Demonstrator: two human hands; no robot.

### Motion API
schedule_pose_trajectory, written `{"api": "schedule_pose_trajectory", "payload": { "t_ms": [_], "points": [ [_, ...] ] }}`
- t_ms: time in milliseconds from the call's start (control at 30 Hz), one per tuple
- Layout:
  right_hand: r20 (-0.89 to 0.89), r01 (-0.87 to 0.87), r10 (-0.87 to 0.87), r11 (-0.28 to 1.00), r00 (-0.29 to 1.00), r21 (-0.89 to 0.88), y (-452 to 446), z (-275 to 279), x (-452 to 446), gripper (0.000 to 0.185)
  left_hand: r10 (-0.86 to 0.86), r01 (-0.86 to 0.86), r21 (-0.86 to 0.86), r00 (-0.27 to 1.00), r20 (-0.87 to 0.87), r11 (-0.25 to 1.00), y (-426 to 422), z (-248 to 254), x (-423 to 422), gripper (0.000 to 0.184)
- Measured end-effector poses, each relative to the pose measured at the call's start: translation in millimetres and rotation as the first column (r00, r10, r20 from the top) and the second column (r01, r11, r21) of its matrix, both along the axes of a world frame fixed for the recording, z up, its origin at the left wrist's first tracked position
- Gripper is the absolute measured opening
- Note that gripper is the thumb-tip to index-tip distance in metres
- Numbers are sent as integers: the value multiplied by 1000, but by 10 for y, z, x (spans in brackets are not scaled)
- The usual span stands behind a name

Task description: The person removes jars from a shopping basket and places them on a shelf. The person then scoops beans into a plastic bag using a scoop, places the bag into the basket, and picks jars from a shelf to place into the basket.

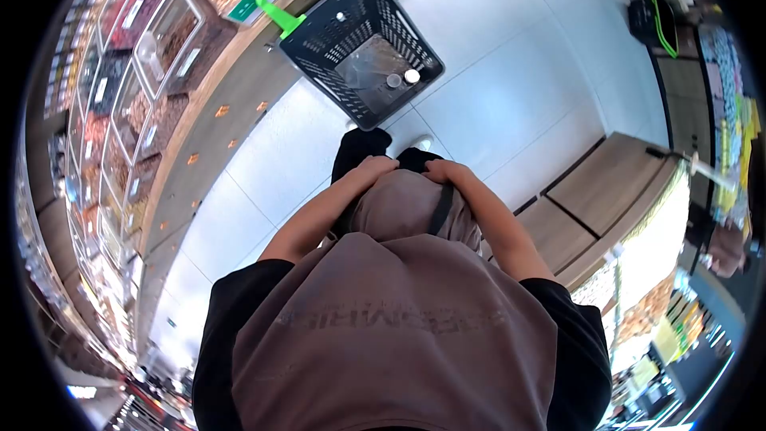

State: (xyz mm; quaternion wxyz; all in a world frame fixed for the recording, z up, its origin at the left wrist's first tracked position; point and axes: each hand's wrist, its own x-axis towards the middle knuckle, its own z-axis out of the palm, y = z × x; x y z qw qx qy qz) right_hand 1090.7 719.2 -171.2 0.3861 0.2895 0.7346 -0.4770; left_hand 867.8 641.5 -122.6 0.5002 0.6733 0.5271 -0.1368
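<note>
My left hand (377, 166) and my right hand (444, 169) are at the front of my waist, a short way apart. Both have curled fingers at the edge of the bunched brown apron (395, 206); the fingertips are partly hidden. A dark strap (440, 211) runs down the apron near my right hand. Past my feet stands a dark perforated shopping basket (319, 56) with a bright green handle (275, 17) tipped to its far left side. Inside lie a clear plastic bag or pack (371, 64) and a small white-topped container (412, 77).
Along the left runs a wooden counter edge (209, 124) with clear bins (163, 40) of loose dry goods. A wooden display unit (594, 195) stands close on the right. Another dark basket (650, 20) is at the far right. Pale floor tiles (511, 56) lie between.
</note>
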Motion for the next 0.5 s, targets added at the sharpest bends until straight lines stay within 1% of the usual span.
{"api": "schedule_pose_trajectory", "payload": {
  "t_ms": [33,100,167,200,233,267,300,367,400,433,500],
  "points": [
    [29,-67,67,998,997,-12,31,-28,-76,57,78,-77,-13,995,57,997,-20,-27,-42,27],
    [46,-128,129,991,991,-29,176,-1,-256,55,120,-122,15,989,89,992,-2,-186,-165,28],
    [81,-159,162,987,983,-38,346,178,-380,53,300,-303,-37,906,297,952,82,-283,-189,29],
    [114,-161,157,987,981,21,374,211,-394,51,308,-311,-43,897,316,949,120,-308,-206,29],
    [144,-168,154,982,977,85,413,226,-402,50,295,-281,-91,900,320,955,182,-356,-224,30],
    [175,-216,187,961,967,170,437,276,-440,42,281,-251,-130,901,330,959,303,-367,-218,31],
    [195,-237,202,955,960,178,518,324,-469,42,293,-267,-123,890,350,956,411,-378,-227,31],
    [72,-300,293,899,953,318,591,413,-519,37,190,-164,-112,939,286,980,504,-370,-264,37],
    [38,-301,309,885,950,355,615,390,-569,34,231,-196,-171,948,220,966,556,-390,-305,41],
    [39,-313,321,881,946,354,653,390,-614,34,243,-208,-172,944,221,963,577,-433,-324,41],
    [-79,-299,361,861,929,412,769,492,-612,31,202,-175,-145,958,203,974,663,-381,-320,42]
  ]
}}
